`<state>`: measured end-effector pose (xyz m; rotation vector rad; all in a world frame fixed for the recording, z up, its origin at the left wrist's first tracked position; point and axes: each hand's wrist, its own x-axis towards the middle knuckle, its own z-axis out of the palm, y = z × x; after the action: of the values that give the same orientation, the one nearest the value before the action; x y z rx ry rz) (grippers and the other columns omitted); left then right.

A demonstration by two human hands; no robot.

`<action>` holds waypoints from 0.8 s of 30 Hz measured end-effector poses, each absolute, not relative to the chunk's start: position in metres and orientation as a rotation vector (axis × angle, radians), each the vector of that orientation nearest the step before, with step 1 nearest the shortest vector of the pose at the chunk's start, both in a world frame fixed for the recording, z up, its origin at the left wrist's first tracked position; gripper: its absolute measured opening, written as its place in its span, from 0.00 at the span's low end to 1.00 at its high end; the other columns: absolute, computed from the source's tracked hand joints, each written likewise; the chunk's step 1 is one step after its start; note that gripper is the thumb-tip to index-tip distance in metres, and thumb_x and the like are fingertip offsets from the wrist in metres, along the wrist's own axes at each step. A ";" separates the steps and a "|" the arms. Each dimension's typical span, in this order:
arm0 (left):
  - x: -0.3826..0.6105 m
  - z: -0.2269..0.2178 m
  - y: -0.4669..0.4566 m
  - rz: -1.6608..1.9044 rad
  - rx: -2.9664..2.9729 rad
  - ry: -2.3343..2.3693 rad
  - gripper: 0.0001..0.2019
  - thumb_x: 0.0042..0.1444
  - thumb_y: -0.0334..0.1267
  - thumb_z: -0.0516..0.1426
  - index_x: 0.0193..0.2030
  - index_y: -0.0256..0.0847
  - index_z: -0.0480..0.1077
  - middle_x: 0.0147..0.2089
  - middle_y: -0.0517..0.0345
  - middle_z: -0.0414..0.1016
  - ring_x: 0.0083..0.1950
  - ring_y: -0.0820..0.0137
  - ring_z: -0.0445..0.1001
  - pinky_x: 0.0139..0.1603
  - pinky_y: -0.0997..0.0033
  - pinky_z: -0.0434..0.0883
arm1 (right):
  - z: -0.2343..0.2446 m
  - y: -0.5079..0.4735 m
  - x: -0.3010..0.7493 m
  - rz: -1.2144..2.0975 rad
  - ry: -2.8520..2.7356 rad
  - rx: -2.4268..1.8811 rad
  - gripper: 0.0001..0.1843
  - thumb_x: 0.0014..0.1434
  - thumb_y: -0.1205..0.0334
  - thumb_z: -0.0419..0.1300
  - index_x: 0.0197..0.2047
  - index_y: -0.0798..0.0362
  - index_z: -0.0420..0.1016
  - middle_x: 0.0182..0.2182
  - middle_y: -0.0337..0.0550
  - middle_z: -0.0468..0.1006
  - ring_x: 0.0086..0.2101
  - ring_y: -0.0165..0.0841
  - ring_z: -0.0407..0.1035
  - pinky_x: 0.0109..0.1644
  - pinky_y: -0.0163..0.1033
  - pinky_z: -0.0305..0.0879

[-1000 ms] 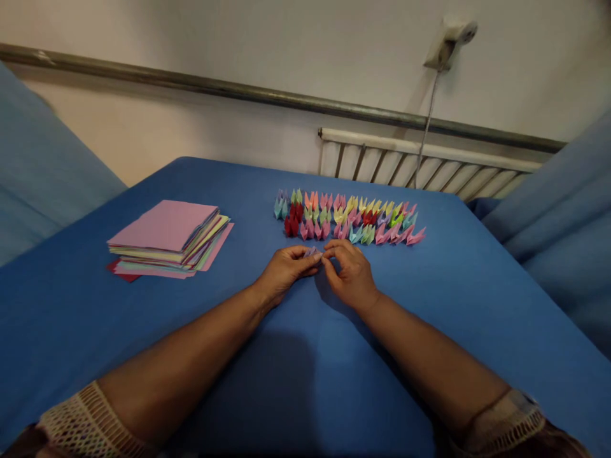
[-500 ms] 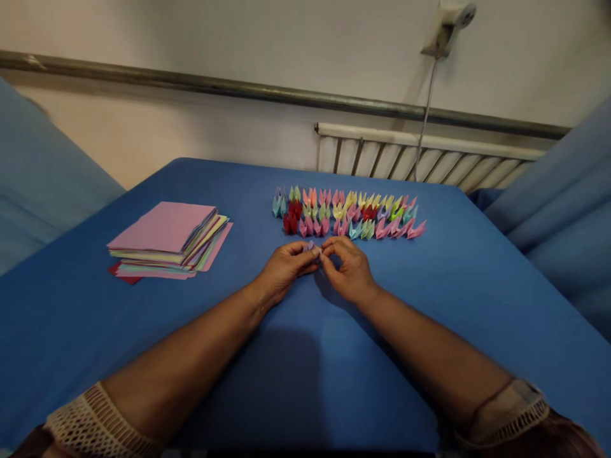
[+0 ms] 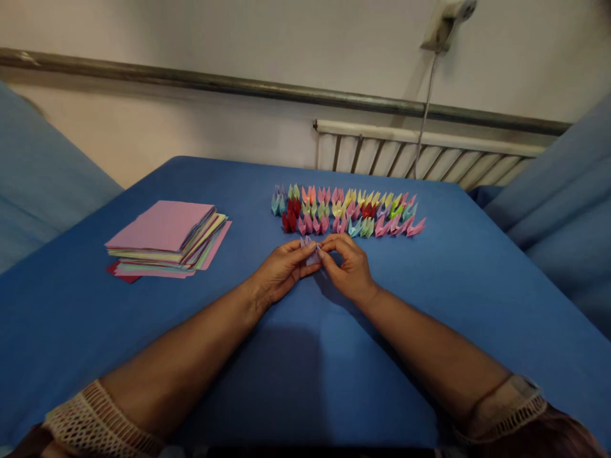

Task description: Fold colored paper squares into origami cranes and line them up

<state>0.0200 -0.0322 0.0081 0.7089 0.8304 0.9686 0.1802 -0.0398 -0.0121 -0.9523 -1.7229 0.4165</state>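
Note:
Both hands meet over the middle of the blue table (image 3: 429, 305). My left hand (image 3: 281, 270) and my right hand (image 3: 349, 266) pinch a small folded piece of lilac paper (image 3: 312, 252) between their fingertips, just above the cloth. Right behind the hands lie rows of several small folded paper shapes (image 3: 347, 214) in pink, yellow, green, red and teal. Most of the lilac piece is hidden by my fingers.
A stack of coloured square paper sheets (image 3: 165, 238), pink on top, lies at the left of the table. Behind the table are a wall with a metal rail (image 3: 238, 88), a white slatted frame (image 3: 420, 156) and a hanging cord. Blue fabric flanks both sides.
The hands have shifted slightly forward toward the rows, and the lilac piece shows a little more between the fingertips. The view has tilted a little.

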 end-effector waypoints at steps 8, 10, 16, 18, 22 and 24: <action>0.020 0.005 -0.032 0.990 0.843 0.874 0.10 0.47 0.38 0.68 0.37 0.39 0.78 0.41 0.58 0.78 0.42 0.75 0.75 0.49 0.73 0.71 | -0.012 -0.039 0.179 0.570 -1.585 -0.958 0.05 0.60 0.62 0.58 0.32 0.51 0.72 0.33 0.41 0.73 0.36 0.32 0.69 0.42 0.39 0.67; 0.021 0.004 -0.031 1.037 0.892 0.910 0.12 0.46 0.39 0.69 0.38 0.39 0.79 0.42 0.56 0.79 0.43 0.74 0.75 0.49 0.72 0.71 | -0.014 -0.038 0.178 0.740 -1.498 -0.987 0.07 0.60 0.59 0.58 0.31 0.50 0.73 0.29 0.39 0.72 0.31 0.31 0.68 0.38 0.38 0.66; 0.020 0.004 -0.028 1.154 1.193 1.029 0.14 0.47 0.41 0.67 0.41 0.41 0.80 0.44 0.54 0.81 0.45 0.68 0.77 0.56 0.65 0.69 | -0.013 -0.034 0.176 1.356 -1.179 -0.854 0.13 0.54 0.49 0.64 0.30 0.51 0.75 0.26 0.37 0.73 0.23 0.27 0.63 0.29 0.35 0.61; 0.019 0.006 -0.028 1.152 1.295 1.069 0.13 0.48 0.42 0.67 0.41 0.42 0.80 0.44 0.54 0.81 0.47 0.66 0.77 0.57 0.63 0.69 | -0.011 -0.034 0.177 1.482 -1.098 -0.814 0.15 0.51 0.47 0.66 0.30 0.51 0.76 0.28 0.38 0.74 0.23 0.26 0.63 0.28 0.35 0.61; 0.020 0.010 -0.031 1.151 1.418 1.086 0.12 0.49 0.42 0.66 0.40 0.43 0.81 0.45 0.53 0.81 0.49 0.64 0.76 0.59 0.61 0.68 | -0.010 -0.033 0.180 1.609 -1.013 -0.795 0.16 0.49 0.48 0.68 0.29 0.52 0.75 0.25 0.37 0.73 0.22 0.25 0.61 0.25 0.33 0.58; 0.020 0.011 -0.032 1.155 1.461 1.095 0.11 0.49 0.42 0.66 0.39 0.43 0.81 0.45 0.54 0.81 0.50 0.64 0.76 0.60 0.61 0.67 | -0.011 -0.032 0.182 1.625 -1.018 -0.791 0.15 0.48 0.50 0.69 0.28 0.52 0.75 0.23 0.36 0.71 0.22 0.25 0.60 0.24 0.32 0.55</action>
<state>0.0201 -0.0320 0.0112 1.4608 1.0946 1.1545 0.1817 -0.0317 -0.0109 -0.7906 -1.0183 1.6245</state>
